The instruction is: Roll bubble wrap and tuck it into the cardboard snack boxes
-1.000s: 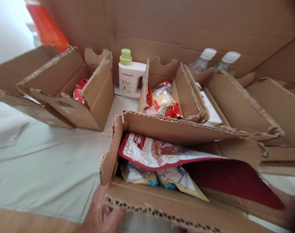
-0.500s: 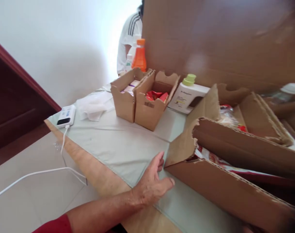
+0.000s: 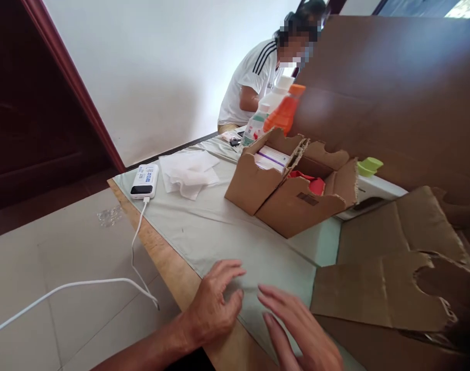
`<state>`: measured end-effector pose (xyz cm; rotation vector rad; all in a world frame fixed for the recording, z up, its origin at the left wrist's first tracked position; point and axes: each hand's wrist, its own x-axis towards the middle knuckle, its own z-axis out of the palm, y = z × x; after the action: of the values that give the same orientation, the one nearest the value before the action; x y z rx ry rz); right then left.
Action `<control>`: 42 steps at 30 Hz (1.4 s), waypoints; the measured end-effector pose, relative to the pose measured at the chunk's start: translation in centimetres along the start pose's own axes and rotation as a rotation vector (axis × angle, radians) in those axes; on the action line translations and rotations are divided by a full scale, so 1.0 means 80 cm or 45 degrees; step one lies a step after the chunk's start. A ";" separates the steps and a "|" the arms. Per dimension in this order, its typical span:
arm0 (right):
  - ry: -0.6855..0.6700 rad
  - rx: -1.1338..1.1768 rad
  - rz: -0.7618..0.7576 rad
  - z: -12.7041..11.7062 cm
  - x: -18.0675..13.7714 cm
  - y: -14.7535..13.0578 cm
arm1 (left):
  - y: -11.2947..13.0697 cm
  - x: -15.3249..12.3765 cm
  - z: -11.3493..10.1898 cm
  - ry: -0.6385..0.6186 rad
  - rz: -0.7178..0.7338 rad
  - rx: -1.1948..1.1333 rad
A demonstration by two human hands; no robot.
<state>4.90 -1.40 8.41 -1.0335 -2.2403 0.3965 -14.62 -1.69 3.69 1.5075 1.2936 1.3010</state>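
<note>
My left hand hovers over the near edge of the cloth-covered table, fingers curved and apart, holding nothing. Just to its right is my right hand, also empty, with its thumb spread from its fingers. Nearest to my right hand stands a large open cardboard box at the right; its contents are mostly hidden. Farther back, two smaller cardboard boxes stand side by side. The left box holds white and purple packs, and the right box holds something red.
A power bank with a white cable lies at the left corner, beside crumpled white tissue. Behind the boxes stand an orange bottle, clear bottles and a green-capped white container. A person in a white shirt sits beyond.
My view has swung to the right side of the scene shifting rightward in frame. My right hand has come into sight, and my left hand is now farther from the large box.
</note>
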 end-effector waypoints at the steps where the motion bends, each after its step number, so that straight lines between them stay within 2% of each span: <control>1: -0.007 -0.034 -0.076 0.013 0.042 -0.001 | -0.002 -0.002 0.002 -0.024 0.040 -0.027; 4: -0.103 -0.186 -0.245 0.062 0.164 -0.004 | -0.003 -0.004 0.004 -0.055 0.021 -0.113; 7: -0.330 -0.409 -0.349 0.119 0.260 -0.008 | -0.006 -0.003 0.004 -0.044 -0.019 -0.104; 9: -0.457 -0.517 -0.408 0.149 0.299 -0.010 | -0.009 -0.001 0.004 -0.042 -0.002 -0.095; 11: -0.512 -0.544 -0.444 0.166 0.314 -0.011 | -0.010 0.001 0.003 -0.029 0.011 -0.110; 13: -0.496 -0.536 -0.443 0.165 0.309 -0.008 | -0.011 0.001 0.003 -0.012 0.017 -0.132; 17: -0.314 -0.537 -0.395 0.132 0.279 0.000 | -0.009 0.001 0.003 -0.014 -0.001 -0.120; 19: -0.300 -0.572 -0.391 0.122 0.276 0.001 | -0.009 0.000 0.004 -0.017 -0.015 -0.098; 21: -0.394 -0.616 -0.407 0.127 0.285 -0.001 | -0.009 -0.001 0.005 -0.020 -0.018 -0.088; 24: -0.496 -0.622 -0.426 0.154 0.311 -0.005 | -0.011 0.001 0.005 -0.017 -0.004 -0.100; 26: -0.480 -0.595 -0.420 0.166 0.323 -0.006 | -0.012 0.002 0.005 -0.002 0.016 -0.107; 28: -0.441 -0.560 -0.409 0.164 0.324 -0.005 | -0.012 0.003 0.004 0.015 0.028 -0.109; 30: -0.377 -0.532 -0.386 0.145 0.311 -0.002 | -0.011 0.003 0.004 0.017 0.016 -0.107; 32: -0.234 -0.372 -0.320 0.115 0.290 0.002 | -0.011 0.001 0.005 -0.003 -0.022 -0.114; 36: 0.136 0.302 -0.026 0.057 0.229 0.009 | -0.014 -0.005 0.004 0.046 -0.172 -0.192; 39: 0.277 0.501 0.148 0.031 0.179 0.004 | -0.016 -0.006 0.000 0.080 -0.311 -0.534; 42: 0.369 0.311 0.068 0.006 0.131 -0.011 | -0.009 -0.005 -0.007 0.096 -0.451 -1.071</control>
<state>-1.10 6.04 12.89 -0.9563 -1.8594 0.4959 -15.28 -1.94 3.06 0.6179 0.8223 1.4090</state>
